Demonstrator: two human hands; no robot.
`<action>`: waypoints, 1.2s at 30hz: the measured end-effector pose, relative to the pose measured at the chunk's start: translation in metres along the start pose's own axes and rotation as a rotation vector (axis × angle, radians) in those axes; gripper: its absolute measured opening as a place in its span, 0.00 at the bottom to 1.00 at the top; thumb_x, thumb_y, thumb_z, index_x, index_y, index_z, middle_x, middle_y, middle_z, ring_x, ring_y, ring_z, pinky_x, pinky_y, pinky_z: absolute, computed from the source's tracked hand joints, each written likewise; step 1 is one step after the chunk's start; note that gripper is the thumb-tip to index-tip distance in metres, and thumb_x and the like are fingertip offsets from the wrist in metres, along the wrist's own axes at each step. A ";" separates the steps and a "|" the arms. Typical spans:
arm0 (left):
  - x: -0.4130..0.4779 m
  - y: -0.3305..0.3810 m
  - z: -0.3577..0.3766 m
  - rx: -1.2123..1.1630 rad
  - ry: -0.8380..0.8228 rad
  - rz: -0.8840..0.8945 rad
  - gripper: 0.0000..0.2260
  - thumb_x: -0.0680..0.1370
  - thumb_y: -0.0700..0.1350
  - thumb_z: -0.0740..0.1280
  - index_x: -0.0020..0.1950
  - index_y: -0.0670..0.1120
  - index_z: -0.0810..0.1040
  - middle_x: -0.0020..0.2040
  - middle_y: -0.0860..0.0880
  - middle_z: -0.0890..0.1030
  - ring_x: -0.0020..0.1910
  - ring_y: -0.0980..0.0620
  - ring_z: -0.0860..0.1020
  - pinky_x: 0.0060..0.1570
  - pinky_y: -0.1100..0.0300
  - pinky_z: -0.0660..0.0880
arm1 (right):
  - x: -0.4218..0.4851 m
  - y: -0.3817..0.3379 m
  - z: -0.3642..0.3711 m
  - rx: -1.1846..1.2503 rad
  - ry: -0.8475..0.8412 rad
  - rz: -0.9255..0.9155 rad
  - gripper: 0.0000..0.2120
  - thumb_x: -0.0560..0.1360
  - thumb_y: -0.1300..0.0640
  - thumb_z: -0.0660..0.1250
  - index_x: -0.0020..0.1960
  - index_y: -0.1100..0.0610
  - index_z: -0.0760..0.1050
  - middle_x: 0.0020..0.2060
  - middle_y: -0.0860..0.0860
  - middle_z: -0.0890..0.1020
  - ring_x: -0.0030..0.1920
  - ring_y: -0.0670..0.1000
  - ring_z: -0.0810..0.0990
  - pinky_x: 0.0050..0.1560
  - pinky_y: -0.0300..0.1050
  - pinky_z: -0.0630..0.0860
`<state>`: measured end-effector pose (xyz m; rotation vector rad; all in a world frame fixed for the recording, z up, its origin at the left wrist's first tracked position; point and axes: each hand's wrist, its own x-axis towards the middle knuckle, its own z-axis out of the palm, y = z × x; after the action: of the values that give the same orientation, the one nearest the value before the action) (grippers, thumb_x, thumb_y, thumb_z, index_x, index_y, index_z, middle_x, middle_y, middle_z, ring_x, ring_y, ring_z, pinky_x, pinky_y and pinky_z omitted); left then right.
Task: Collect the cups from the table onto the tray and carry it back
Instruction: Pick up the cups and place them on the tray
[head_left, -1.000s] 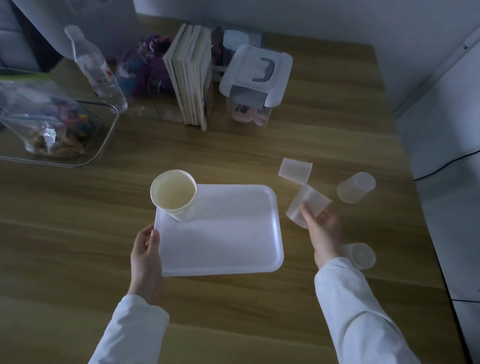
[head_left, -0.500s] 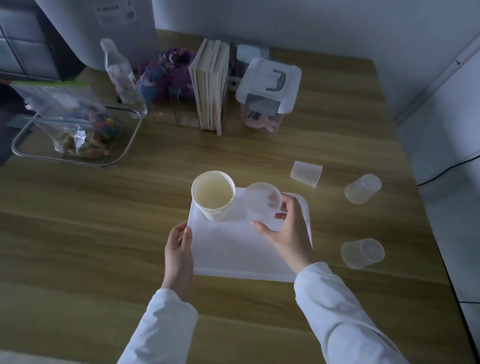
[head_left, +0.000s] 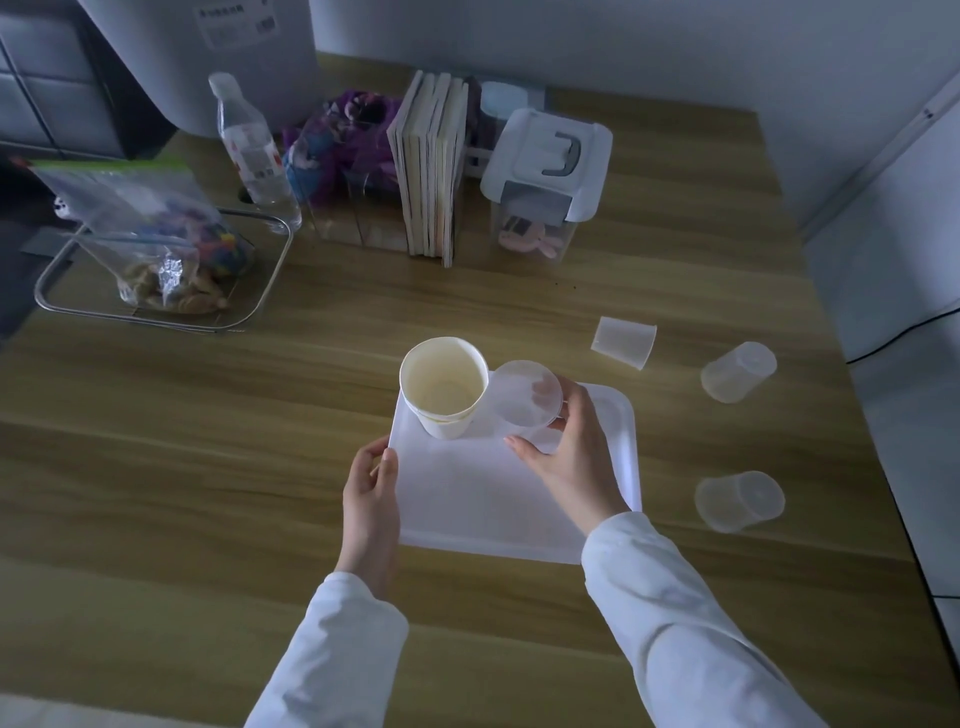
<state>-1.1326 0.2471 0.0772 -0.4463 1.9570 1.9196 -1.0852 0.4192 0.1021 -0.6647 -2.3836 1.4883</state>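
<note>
A white tray (head_left: 467, 499) lies on the wooden table in front of me. A white paper cup (head_left: 441, 387) stands upright in its far left corner. My right hand (head_left: 569, 457) grips a clear plastic cup (head_left: 524, 400) right beside the paper cup, over the tray's far edge. My left hand (head_left: 369, 486) grips the tray's left edge. Three more clear plastic cups lie on their sides on the table to the right: one (head_left: 623, 342) beyond the tray, one (head_left: 737, 371) farther right, one (head_left: 740, 500) near the right edge.
Along the back stand a water bottle (head_left: 254, 150), a row of books (head_left: 431, 166), a lidded clear box (head_left: 543, 179) and a purple bundle (head_left: 337, 145). A wire basket (head_left: 249, 306) with a plastic bag sits at the left. The table's right edge runs close to the cups.
My right hand lifted a clear cup from the table on the right and brought it left over the tray, next to the paper cup. My left hand stayed on the tray's edge.
</note>
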 end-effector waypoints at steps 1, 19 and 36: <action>0.001 0.000 0.001 0.008 0.000 0.000 0.07 0.80 0.45 0.58 0.54 0.48 0.74 0.42 0.49 0.78 0.39 0.51 0.75 0.41 0.55 0.71 | 0.001 0.002 0.000 -0.003 -0.003 0.003 0.33 0.65 0.61 0.74 0.66 0.56 0.63 0.59 0.51 0.73 0.58 0.49 0.73 0.52 0.22 0.67; 0.048 0.003 0.022 0.019 0.075 -0.029 0.08 0.80 0.45 0.57 0.56 0.47 0.73 0.41 0.50 0.76 0.38 0.53 0.73 0.37 0.60 0.70 | 0.086 0.063 -0.094 -0.268 0.132 0.297 0.35 0.69 0.62 0.70 0.71 0.56 0.57 0.67 0.57 0.66 0.69 0.54 0.64 0.63 0.41 0.60; 0.094 0.010 0.058 0.011 0.086 -0.077 0.08 0.80 0.46 0.57 0.49 0.54 0.76 0.43 0.49 0.77 0.40 0.49 0.75 0.41 0.53 0.72 | 0.175 0.113 -0.100 -0.878 -0.123 0.286 0.33 0.68 0.60 0.69 0.69 0.57 0.59 0.67 0.59 0.66 0.67 0.60 0.63 0.61 0.53 0.65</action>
<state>-1.2178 0.3080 0.0417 -0.6013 1.9729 1.8695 -1.1645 0.6269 0.0410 -1.1449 -3.1089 0.4744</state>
